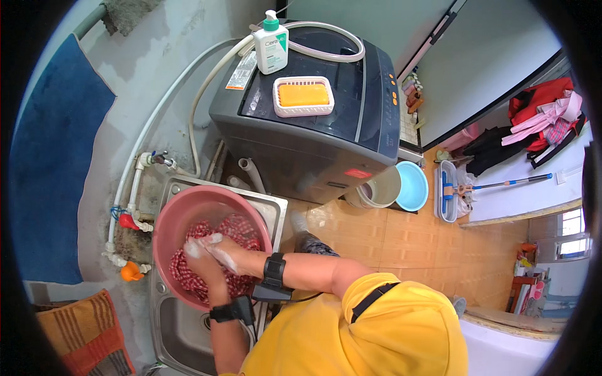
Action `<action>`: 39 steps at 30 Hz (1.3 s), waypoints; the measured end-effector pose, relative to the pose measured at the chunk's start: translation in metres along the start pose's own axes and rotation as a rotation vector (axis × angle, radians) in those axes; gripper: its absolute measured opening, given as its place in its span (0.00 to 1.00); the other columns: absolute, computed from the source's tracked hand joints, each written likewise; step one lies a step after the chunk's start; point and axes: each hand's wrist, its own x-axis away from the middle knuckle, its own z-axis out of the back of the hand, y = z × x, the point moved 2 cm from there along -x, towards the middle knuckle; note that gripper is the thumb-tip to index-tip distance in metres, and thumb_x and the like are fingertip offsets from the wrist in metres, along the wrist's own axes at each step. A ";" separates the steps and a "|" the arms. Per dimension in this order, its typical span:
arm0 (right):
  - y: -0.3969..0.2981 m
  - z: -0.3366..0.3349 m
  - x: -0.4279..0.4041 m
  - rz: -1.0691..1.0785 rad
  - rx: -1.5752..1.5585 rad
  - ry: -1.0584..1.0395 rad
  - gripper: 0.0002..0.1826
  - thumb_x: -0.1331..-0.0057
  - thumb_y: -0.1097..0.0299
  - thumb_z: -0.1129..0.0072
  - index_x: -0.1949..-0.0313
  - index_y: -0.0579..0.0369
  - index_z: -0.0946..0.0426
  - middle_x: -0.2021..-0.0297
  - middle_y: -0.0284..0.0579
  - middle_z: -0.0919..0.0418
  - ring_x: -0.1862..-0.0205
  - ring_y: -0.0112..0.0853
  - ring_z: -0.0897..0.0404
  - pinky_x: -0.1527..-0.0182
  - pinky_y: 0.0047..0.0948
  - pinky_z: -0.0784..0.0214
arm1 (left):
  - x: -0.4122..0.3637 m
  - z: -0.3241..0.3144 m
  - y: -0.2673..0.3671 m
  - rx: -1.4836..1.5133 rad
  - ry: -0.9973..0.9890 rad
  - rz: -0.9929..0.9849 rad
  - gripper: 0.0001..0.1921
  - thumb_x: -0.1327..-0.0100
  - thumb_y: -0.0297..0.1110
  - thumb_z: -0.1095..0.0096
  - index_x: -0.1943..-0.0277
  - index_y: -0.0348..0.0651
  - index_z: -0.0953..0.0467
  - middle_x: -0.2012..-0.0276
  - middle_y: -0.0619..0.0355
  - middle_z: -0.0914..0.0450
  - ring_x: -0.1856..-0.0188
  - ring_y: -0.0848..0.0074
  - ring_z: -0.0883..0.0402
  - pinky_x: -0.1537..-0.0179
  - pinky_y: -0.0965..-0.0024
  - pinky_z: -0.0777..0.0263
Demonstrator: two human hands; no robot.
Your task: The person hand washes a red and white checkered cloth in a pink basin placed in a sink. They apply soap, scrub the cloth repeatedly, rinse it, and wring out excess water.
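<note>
A pink plastic basin (164, 225) rests on the stainless steel sink and holds a wet red-and-white checked cloth (240, 225) in water. My left hand (203, 263) and my right hand (230, 253) meet over the middle of the cloth, both coated in white suds. A bunched, lathered part of the fabric appears pinched between them, though foam and the hands themselves hide most of the fingers. Each wrist wears a black strap with a device on it.
Beside the basin is a sink bowl (181, 329). On the washing machine (301, 141) stand a CeraVe pump bottle (273, 51) and an orange soap bar (303, 95) in a white dish (303, 111). Taps (162, 160) line the wall. Buckets (383, 188) and a mop (508, 183) are further right.
</note>
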 end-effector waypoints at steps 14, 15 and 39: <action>-0.025 0.007 -0.004 -0.137 -0.124 -0.087 0.09 0.32 0.68 0.60 0.65 0.56 0.30 0.70 0.38 0.26 0.67 0.25 0.26 0.63 0.22 0.33 | 0.025 -0.021 -0.008 -0.066 0.112 -0.261 0.15 0.34 0.36 0.55 0.60 0.31 0.26 0.66 0.53 0.22 0.65 0.76 0.25 0.62 0.72 0.31; -0.023 0.004 0.004 -0.215 -0.141 -0.063 0.08 0.33 0.69 0.60 0.64 0.55 0.29 0.70 0.38 0.26 0.67 0.25 0.26 0.63 0.23 0.32 | 0.024 -0.017 -0.022 -0.034 0.069 -0.189 0.14 0.34 0.35 0.56 0.60 0.31 0.26 0.66 0.53 0.22 0.65 0.76 0.25 0.62 0.73 0.31; -0.026 -0.006 0.026 -0.285 0.099 -0.094 0.17 0.31 0.56 0.60 0.56 0.57 0.32 0.63 0.38 0.26 0.63 0.28 0.26 0.58 0.27 0.32 | -0.001 0.003 0.009 0.140 0.047 0.222 0.10 0.37 0.36 0.50 0.64 0.37 0.28 0.76 0.53 0.24 0.76 0.73 0.25 0.73 0.72 0.31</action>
